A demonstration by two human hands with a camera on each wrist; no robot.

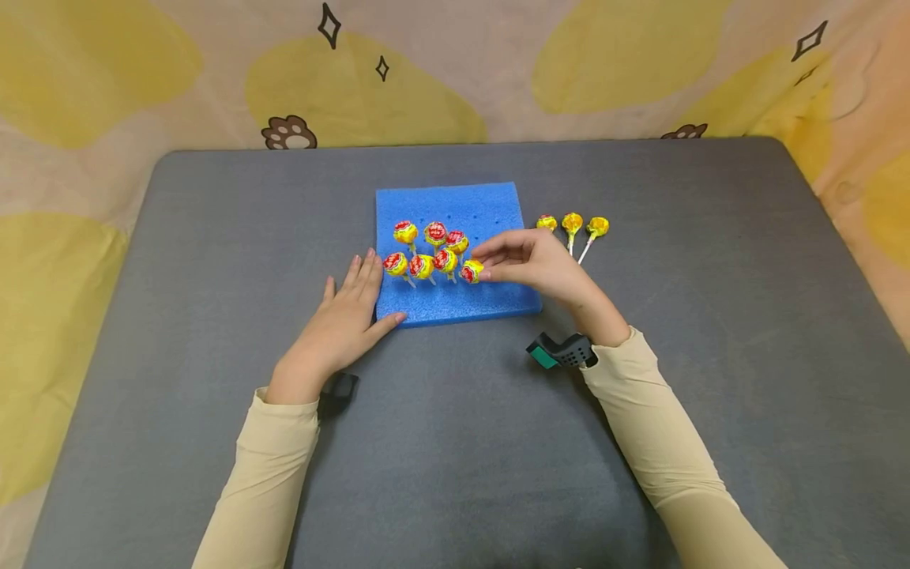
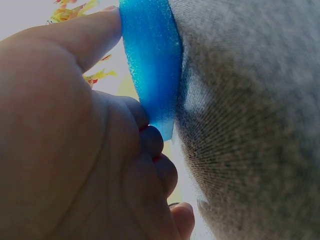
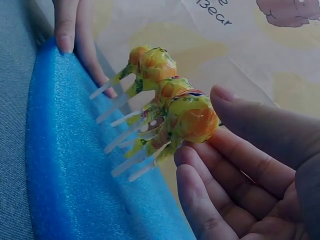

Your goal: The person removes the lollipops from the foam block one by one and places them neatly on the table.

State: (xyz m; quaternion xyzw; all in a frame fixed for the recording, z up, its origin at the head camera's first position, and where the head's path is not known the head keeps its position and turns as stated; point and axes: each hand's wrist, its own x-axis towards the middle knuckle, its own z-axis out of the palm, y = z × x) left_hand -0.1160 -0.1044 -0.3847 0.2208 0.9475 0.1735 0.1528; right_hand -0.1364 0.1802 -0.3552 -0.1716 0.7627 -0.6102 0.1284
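A blue foam block (image 1: pixel 490 207) lies on the table with several wrapped lollipops (image 1: pixel 421 267) standing in it by their white sticks, in two rows. At the right end of the front row, my right hand (image 1: pixel 529 261) pinches the yellow-and-red head of a lollipop (image 3: pixel 192 120) between thumb and fingers. Its stick meets the foam in the right wrist view. My left hand (image 1: pixel 344 320) rests against the block's left side with fingers extended, the thumb over the front left corner. In the left wrist view the thumb touches the foam edge (image 2: pixel 152 60).
Three more lollipops (image 1: pixel 572 224) lie on the grey table (image 1: pixel 455 442) to the right of the block, partly behind my right hand. Small holes show in the foam's back part. A patterned yellow-and-cream cloth (image 1: pixel 426 87) hangs behind the table.
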